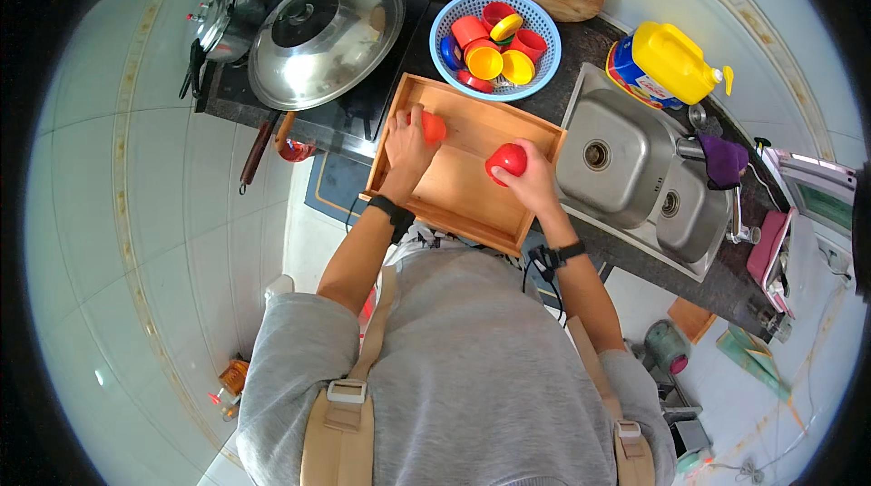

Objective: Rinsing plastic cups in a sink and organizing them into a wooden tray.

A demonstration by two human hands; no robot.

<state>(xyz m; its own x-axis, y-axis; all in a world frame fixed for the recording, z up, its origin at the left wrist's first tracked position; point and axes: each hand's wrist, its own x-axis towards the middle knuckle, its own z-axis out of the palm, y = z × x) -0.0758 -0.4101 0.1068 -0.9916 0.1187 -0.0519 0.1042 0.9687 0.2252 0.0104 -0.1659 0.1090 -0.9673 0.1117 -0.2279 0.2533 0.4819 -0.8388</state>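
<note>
Head view showed both hands at work over the wooden tray (461, 182), which lay at the front edge of the counter (576, 39). The left hand (410, 143) had its fingers curled round an orange-red piece (435, 129) near the tray's left wall. The right hand (533, 179) gripped a rounded red piece (506, 162) between thumb and fingers, over the tray's right half. Whether either piece touched the tray floor, I could not tell.

By how things lay, handling seemed only partly through: two pieces were in hand and neither had been let go. Beyond the tray, the pale blue basket (543, 78) held a jumble of red cups (469, 29), yellow cups (484, 62) and a blue piece (451, 52), none of them in hand. Their exact number was hard to tell, since they overlapped. The sink (617, 186) stood to the right.
</note>
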